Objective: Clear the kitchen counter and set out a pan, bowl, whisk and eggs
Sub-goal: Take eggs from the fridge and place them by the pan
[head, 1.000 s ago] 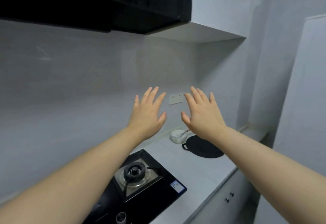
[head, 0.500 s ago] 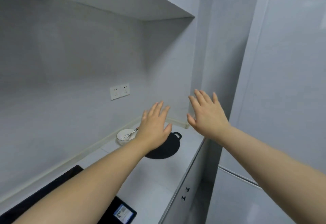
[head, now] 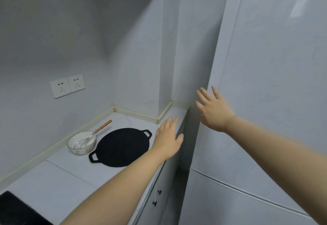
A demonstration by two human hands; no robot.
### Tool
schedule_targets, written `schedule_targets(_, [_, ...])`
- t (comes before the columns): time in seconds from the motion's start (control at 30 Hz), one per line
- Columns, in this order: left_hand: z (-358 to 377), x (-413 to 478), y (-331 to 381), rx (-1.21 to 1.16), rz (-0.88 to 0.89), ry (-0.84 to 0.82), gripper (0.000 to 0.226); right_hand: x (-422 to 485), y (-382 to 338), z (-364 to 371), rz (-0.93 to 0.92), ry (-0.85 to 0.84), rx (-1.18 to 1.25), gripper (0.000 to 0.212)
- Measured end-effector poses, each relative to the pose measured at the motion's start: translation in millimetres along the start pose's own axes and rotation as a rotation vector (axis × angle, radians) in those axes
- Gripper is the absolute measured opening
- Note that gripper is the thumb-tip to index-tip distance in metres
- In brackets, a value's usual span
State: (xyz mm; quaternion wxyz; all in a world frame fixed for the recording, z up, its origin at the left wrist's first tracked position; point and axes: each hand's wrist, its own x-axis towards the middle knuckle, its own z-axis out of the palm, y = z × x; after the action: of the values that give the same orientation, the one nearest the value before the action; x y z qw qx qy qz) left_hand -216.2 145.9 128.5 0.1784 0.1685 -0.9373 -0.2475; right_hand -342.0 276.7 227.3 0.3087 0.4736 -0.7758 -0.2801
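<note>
Plainly, the biggest vessel here is the flat black pan (head: 122,146), round with two loop handles, lying flat on the tabletop (head: 70,177) with nothing on it. At its nine o'clock, just beside it, stands a white bowl (head: 77,149). A wire whisk (head: 84,141) rests in it, head down inside and wooden handle leaning over the rim toward two o'clock. Whether the bowl holds anything else cannot be told.

The tallest thing in the room is a white fridge (head: 265,83) at three o'clock of the pan, with a seam between its upper and lower doors. The pale tabletop runs from seven o'clock back into the corner of the grey wall (head: 53,38). A black stove (head: 16,210) corner shows at its near left end. Two white sockets (head: 67,86) sit on the wall at the bowl's eleven o'clock, and two small dark knobs (head: 159,192) mark the cabinet front below the tabletop edge.

Both hands are spread wide, fingers straight, holding nothing. The left hand (head: 168,139) is over the tabletop's front edge at the pan's three o'clock. The right hand (head: 214,113), slightly blurred, is at the left hand's two o'clock against the fridge door's edge. Whether either one touches anything cannot be told.
</note>
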Motion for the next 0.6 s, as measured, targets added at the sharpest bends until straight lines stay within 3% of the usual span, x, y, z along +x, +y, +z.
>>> schedule_targets(0.17, [37.2, 47.5, 11.1, -0.351, -0.103, -0.203, 0.065, 32.5, 32.4, 28.9, -0.128, 0.019, -0.206, 0.044])
schedule_targets(0.33, [71.2, 94.4, 23.8, -0.67, -0.219, -0.187, 0.073, 57.2, 48.2, 53.9, -0.329, 0.282, -0.217, 0.022])
schedule_targets(0.47, [91.4, 112.3, 17.1, -0.84, -0.272, -0.263, 0.044, 68.4, 48.2, 63.1, -0.402, 0.364, -0.178, 0.021])
schedule_targets(0.6, [114.5, 109.5, 8.8, -0.902, -0.348, -0.212, 0.034, 71.2, 49.0, 67.1, -0.408, 0.41, -0.198, 0.021])
